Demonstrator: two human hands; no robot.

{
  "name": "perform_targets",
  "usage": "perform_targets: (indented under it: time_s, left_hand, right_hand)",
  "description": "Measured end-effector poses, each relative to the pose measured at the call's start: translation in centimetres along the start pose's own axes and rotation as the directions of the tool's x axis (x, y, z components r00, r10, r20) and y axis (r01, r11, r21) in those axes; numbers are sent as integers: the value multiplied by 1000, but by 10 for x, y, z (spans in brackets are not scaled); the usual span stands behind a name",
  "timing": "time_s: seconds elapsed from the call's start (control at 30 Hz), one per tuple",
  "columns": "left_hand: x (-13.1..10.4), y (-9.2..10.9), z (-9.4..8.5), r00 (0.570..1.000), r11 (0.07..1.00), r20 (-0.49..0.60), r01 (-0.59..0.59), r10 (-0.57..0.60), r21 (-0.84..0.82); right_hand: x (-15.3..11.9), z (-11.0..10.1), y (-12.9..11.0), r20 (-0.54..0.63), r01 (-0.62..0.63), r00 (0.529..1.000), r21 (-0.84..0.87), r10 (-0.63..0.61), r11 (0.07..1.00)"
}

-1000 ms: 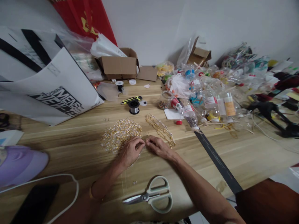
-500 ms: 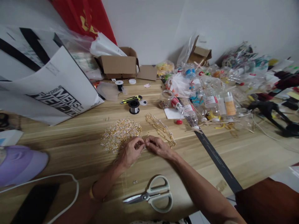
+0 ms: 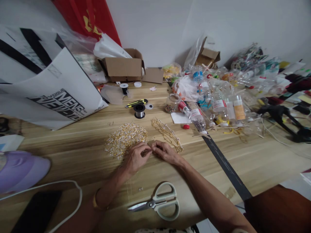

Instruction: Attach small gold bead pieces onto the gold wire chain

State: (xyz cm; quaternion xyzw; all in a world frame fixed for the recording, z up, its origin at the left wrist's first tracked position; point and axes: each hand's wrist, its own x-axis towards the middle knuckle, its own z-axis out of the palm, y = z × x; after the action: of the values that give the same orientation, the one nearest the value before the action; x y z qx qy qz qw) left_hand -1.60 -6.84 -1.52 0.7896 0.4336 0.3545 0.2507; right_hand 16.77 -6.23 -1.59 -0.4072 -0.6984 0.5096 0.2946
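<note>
My left hand [image 3: 137,157] is closed in a pinch at the near right edge of a pile of gold and clear beaded chain [image 3: 125,137]. Its fingertips meet those of my right hand [image 3: 165,152], also pinched. Whatever lies between the fingertips is too small to make out. Beaded strands [image 3: 167,134] lie just beyond my right hand. Scissors [image 3: 155,202] with pale handles rest partly open near the front edge, and a few tiny clear pieces [image 3: 140,189] lie above their blades.
Behind the pile are a wire spool [image 3: 139,111], a yellow cutter [image 3: 136,103] and a cardboard box [image 3: 123,69]. A jar of beads [image 3: 172,104] and many plastic bottles crowd the right. A white paper bag [image 3: 60,97], purple object [image 3: 24,171] and dark phone [image 3: 36,212] are left.
My left hand's fingers have shifted slightly and closed more at the fingertips. My right hand has barely moved, and the objects on the table are where they were.
</note>
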Motion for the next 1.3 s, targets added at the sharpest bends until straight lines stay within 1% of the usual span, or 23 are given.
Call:
perform_targets:
  time_s: [0.17, 0.37, 0.6, 0.73, 0.87, 0.93, 1.07, 1.17, 1.3]
  left_hand:
    - [0, 1, 0, 1000, 1000, 5, -1, 1, -5]
    - [0, -1, 0, 999, 999, 20, 37, -37, -9]
    - [1, 1, -2, 999, 999, 25, 25, -24, -32]
    - [1, 1, -2, 996, 994, 29, 86, -84, -74]
    - [1, 0, -3, 980, 974, 48, 197, -193, -114]
    - [1, 1, -3, 972, 964, 55, 233, -228, -127]
    - [2, 3, -6, 967, 958, 55, 254, -249, -136]
    - [2, 4, -6, 967, 958, 58, 254, -249, -130]
    - [2, 4, -8, 965, 964, 67, 258, -254, -56]
  right_hand:
    - [1, 0, 0, -4, 0, 1000, 1, 0, 1000]
    - [1, 0, -2, -8, 21, 1000, -9, -21, 1000]
    - [0, 0, -3, -8, 27, 1000, -29, -27, 999]
    - [1, 1, -1, -14, 19, 1000, -31, -20, 999]
    - [1, 0, 0, -36, 2, 999, -27, -3, 1000]
    - [1, 0, -1, -48, -14, 999, -20, 13, 1000]
    - [2, 0, -2, -58, -37, 998, -1, 37, 999]
    - [2, -1, -1, -65, -30, 997, -6, 30, 1000]
    - [2, -2, 2, -84, -18, 996, -45, 14, 999]
